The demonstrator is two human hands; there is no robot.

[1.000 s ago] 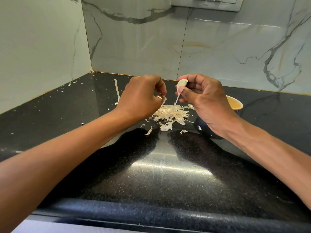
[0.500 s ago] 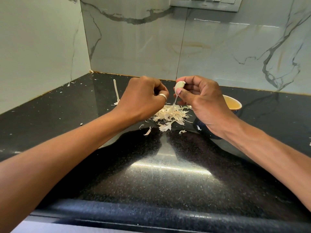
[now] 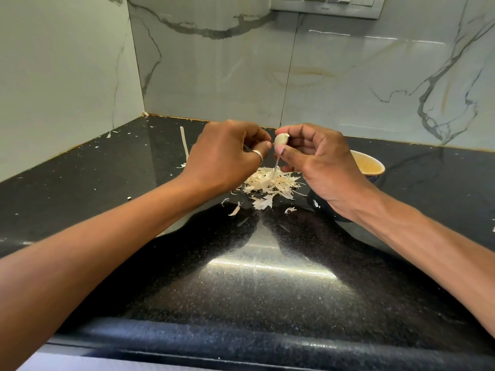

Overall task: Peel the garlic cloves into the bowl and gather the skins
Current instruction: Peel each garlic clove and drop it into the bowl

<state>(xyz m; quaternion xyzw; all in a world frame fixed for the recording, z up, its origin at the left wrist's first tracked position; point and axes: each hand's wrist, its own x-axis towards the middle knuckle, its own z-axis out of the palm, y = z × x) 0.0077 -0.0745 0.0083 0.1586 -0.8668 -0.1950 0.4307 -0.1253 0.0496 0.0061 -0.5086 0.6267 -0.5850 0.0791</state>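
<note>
Right hand: the right hand (image 3: 318, 162) pinches the garlic clove (image 3: 280, 140) between thumb and curled fingers, held up above the countertop (image 3: 241, 290), likely so the peel falls straight down.
Left hand: the left hand (image 3: 227, 156) is curled tight, its thumb tip just beside the clove, well placed to pick at skin. Whether it has a shred pinched cannot be told.
Garlic clove: pale, smooth and mostly bare, with a thin strip of skin (image 3: 276, 164) dangling from its lower end.
Skins: the skins (image 3: 270, 183) lie in a loose papery heap right under the hands, with a few flakes strayed nearer and not yet gathered.
Bowl: the bowl (image 3: 375, 162) is cream inside and sits just behind the right hand, handy for the drop. Its contents are hidden.
</note>
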